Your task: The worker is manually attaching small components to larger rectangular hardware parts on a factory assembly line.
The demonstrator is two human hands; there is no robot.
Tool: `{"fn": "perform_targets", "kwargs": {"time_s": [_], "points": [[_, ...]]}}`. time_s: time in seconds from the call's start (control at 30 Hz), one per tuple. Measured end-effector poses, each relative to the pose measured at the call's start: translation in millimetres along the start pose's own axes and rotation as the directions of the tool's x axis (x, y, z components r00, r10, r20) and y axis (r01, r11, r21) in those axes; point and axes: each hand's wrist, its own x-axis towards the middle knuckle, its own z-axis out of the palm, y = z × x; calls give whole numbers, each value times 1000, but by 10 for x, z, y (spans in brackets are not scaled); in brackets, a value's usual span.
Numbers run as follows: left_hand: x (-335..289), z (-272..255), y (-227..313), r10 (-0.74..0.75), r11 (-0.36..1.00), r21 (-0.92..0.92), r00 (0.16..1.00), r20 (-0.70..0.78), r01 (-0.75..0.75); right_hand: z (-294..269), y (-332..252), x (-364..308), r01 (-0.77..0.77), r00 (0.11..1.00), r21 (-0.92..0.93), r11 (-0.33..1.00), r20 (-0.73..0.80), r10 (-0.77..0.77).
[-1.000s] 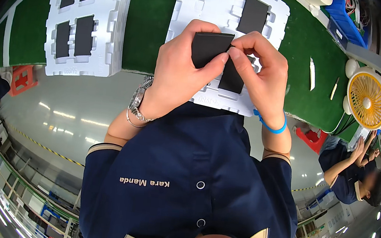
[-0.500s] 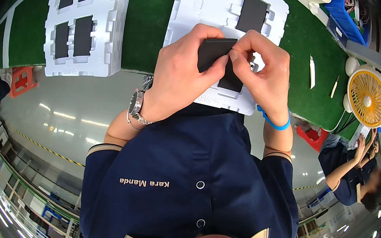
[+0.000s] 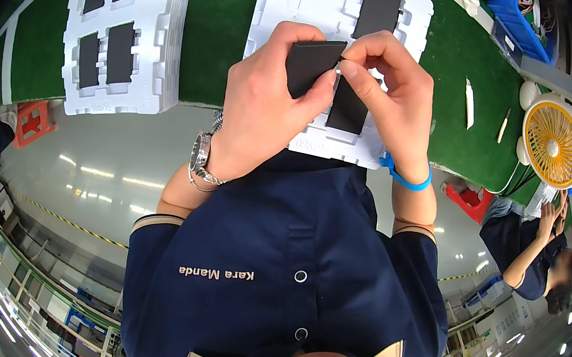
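My left hand (image 3: pixel 259 101) is closed around a flat black rectangular block (image 3: pixel 309 65), holding it tilted above a white moulded tray (image 3: pixel 278 1). At the block's right edge, the thumb and forefinger of my right hand (image 3: pixel 400 103) pinch together on what looks like a small dark tab, mostly covered by the fingertips. In the tray, one similar black block (image 3: pixel 378 13) lies at the far right. Another black block (image 3: pixel 348 109) sits nearer me, partly hidden below my right hand.
Left on the green work surface (image 3: pixel 218 30) stands a stack of white trays (image 3: pixel 152 64) with several black blocks on top. To the right lie a white cutter-like tool (image 3: pixel 469 104), a thin pen-like tool (image 3: pixel 503 126) and a yellow fan (image 3: pixel 552 147). A co-worker (image 3: pixel 522 241) is beyond.
Both hands have shifted slightly away from me and left with the block. The block's face has tilted a little, and the right hand keeps its pinch at the block's edge.
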Motion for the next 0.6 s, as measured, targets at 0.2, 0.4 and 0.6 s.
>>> {"fn": "perform_targets", "kwargs": {"time_s": [0.2,0.4,0.6], "points": [[-16,-28,37,-122,990,-62,992,37,124,-4,-38,-12,-199,979,172,965,66,191],[-6,-113,69,-205,957,-172,965,162,232,-81,-65,54,-337,931,257,906,232,281],[-3,-118,-35,-239,885,-339,937,254,318,-98,38,90,-463,875,459,758,372,309]]}}
